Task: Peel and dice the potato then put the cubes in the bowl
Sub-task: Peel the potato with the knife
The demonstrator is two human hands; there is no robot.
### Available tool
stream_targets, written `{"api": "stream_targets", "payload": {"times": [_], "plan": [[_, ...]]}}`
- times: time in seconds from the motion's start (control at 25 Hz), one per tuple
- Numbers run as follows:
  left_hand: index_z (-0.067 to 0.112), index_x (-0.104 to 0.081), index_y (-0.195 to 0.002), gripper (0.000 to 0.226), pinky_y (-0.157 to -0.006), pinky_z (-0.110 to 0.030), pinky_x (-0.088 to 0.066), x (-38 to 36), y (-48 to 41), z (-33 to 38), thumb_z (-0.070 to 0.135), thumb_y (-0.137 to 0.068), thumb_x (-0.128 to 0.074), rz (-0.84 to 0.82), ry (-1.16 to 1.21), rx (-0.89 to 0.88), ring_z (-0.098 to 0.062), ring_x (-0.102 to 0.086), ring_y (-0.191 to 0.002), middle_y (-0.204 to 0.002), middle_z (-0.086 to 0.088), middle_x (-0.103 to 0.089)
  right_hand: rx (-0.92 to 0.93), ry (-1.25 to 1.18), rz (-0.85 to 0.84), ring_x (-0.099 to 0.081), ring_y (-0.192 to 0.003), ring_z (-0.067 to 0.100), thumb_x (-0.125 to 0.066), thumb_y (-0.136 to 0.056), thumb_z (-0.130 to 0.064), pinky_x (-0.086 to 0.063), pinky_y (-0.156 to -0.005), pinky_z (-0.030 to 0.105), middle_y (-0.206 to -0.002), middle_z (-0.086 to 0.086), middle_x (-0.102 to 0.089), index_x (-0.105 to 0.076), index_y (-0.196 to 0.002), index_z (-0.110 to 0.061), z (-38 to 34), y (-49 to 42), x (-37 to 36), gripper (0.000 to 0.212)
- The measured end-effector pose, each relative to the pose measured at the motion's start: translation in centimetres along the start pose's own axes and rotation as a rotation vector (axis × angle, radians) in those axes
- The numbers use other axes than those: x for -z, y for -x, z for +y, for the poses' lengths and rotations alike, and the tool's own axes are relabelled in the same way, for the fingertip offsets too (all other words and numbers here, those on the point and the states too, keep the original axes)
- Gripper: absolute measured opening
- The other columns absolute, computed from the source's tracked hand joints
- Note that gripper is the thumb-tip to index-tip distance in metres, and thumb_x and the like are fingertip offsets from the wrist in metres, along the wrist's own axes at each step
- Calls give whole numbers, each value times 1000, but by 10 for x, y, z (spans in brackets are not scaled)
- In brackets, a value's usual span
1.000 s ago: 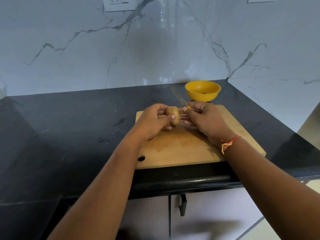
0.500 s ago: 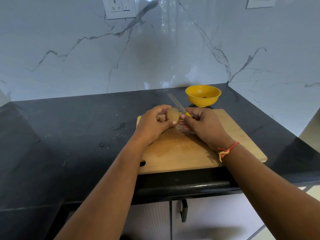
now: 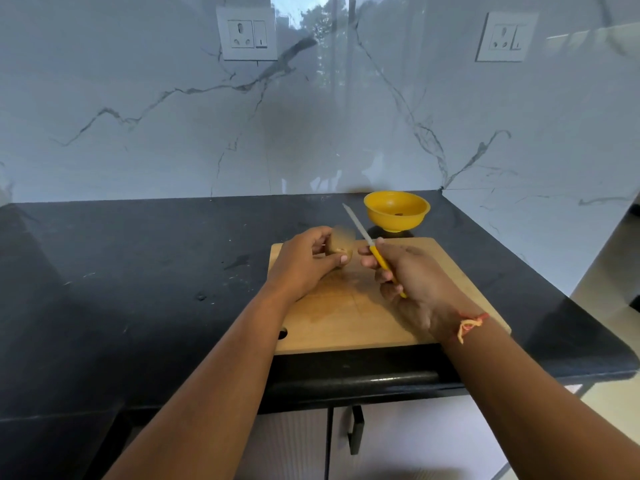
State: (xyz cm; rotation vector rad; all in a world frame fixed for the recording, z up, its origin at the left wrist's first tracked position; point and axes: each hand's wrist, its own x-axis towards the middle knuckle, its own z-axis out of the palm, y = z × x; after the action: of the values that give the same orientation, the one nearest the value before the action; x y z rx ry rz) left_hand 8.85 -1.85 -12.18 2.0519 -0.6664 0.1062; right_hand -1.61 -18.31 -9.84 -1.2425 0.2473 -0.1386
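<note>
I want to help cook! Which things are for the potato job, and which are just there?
For the job: small brown potato in the left hand; yellow-handled knife in the right hand; wooden chopping board; round yellow bowl.
Just there: left white wall socket; right white wall socket; black cupboard handle.

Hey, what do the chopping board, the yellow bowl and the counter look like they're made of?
Chopping board: wood, matt tan face with faint grain and cut marks. Yellow bowl: probably plastic, one even bright colour, smooth soft sheen. Counter: dark stone, perhaps granite, speckled, with a glossy rounded front edge.
</note>
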Motion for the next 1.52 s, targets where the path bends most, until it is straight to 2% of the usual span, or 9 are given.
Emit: {"api": "stream_targets", "payload": {"times": [0.2,0.32,0.48,0.76,0.84,0.92,1.04,1.24,1.52], "plan": [[23,-58,-135,56,-99,-30,-51,1,2,5,34,-84,-79,17,9,13,-9,-60,-117,-130,5,-65,456,914,127,-61,-62,5,-49,-101,-20,-51,-64,31,-78,-4,-71,-70,-104,-16,7,3,-1,21],[22,-58,-136,57,-89,-19,-47,1,4,7,33,-85,-79,25,15,6,-10,-60,-118,-130,4,-65,670,1210,165,-63,-68,15,-50,-101,-24,-53,-68,40,-79,1,-71,-62,-131,-21,20,6,-5,33],[19,-57,-138,59,-90,-18,-45,1,5,8,30,-85,-80,35,39,25,-10,-61,-118,-132,1,-65,771,1263,195,-57,-62,19,-50,-99,-24,-48,-61,39,-74,7,-69,-49,-146,-19,26,8,-10,46],[19,-61,-133,55,-85,-15,-47,0,4,7,31,-83,-81,40,25,23,-9,-62,-114,-125,3,-67,804,1344,200,-59,-64,22,-48,-100,-24,-46,-58,39,-75,11,-69,-52,-143,-14,25,10,-14,45],[20,-61,-132,54,-82,-12,-46,0,3,6,32,-83,-81,45,16,23,-9,-62,-112,-125,3,-67,719,1371,268,-59,-66,22,-47,-101,-27,-42,-56,34,-76,9,-67,-58,-133,-11,25,9,-15,38],[20,-62,-132,55,-78,-9,-43,0,2,6,32,-83,-81,47,9,30,-9,-61,-112,-125,3,-67,649,1413,285,-52,-62,16,-45,-102,-32,-35,-53,29,-72,1,-58,-64,-107,-13,26,7,-17,28],[20,-62,-131,55,-76,-8,-41,0,1,5,32,-82,-82,54,16,39,-8,-61,-112,-125,3,-67,650,1409,278,-40,-54,7,-45,-102,-32,-25,-48,25,-64,-5,-48,-56,-82,-18,25,5,-19,27],[21,-63,-131,53,-75,-6,-38,-1,1,5,32,-82,-81,65,16,47,-5,-59,-110,-125,5,-67,682,1413,295,-43,-55,12,-47,-102,-28,-29,-53,29,-62,-4,-48,-51,-76,-19,25,4,-21,27],[19,-64,-130,52,-80,-8,-40,-1,1,3,31,-82,-81,100,10,54,-5,-61,-110,-122,5,-69,657,1521,325,-39,-55,8,-41,-104,-28,-18,-46,18,-68,-2,-51,-59,-84,-18,23,2,-32,29]]}}
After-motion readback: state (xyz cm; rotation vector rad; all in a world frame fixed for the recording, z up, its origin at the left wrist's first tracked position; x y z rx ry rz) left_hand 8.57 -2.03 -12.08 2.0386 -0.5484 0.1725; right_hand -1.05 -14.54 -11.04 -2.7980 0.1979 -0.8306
